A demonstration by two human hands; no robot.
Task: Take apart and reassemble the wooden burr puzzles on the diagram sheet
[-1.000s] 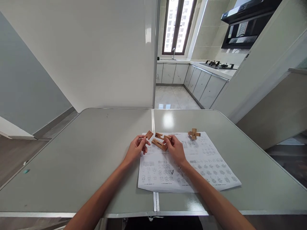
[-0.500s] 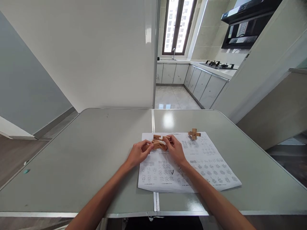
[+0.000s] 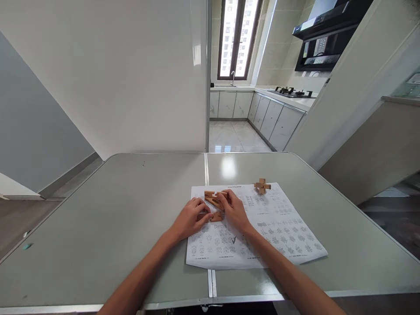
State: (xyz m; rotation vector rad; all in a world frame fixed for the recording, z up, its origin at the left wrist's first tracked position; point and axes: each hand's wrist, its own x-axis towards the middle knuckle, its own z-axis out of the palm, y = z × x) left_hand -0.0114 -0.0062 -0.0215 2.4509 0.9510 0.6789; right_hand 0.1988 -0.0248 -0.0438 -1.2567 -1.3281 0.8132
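Note:
My left hand (image 3: 193,217) is closed on a notched wooden puzzle piece (image 3: 216,217), which lies low over the printed sheet. Just beyond it, my right hand (image 3: 233,210) pinches another wooden piece (image 3: 222,194) between thumb and fingers. Further notched wooden pieces (image 3: 211,199) lie close together near the right fingertips, partly hidden by them. Under both hands spreads a white instruction sheet (image 3: 262,245) with rows of small line drawings. On its far right part stands an assembled wooden burr puzzle (image 3: 262,186), shaped like a cross, apart from both hands.
The grey-green table (image 3: 114,227) has a metal seam (image 3: 210,280) running front to back and a metal front edge. A small green bit (image 3: 27,246) lies near its left edge. Behind are a white panel (image 3: 147,87) and a kitchen with a stove (image 3: 290,92).
My left hand has drawn its wooden piece nearer to me, away from the other pieces. My right hand stays by the rest. The whole view has shifted slightly.

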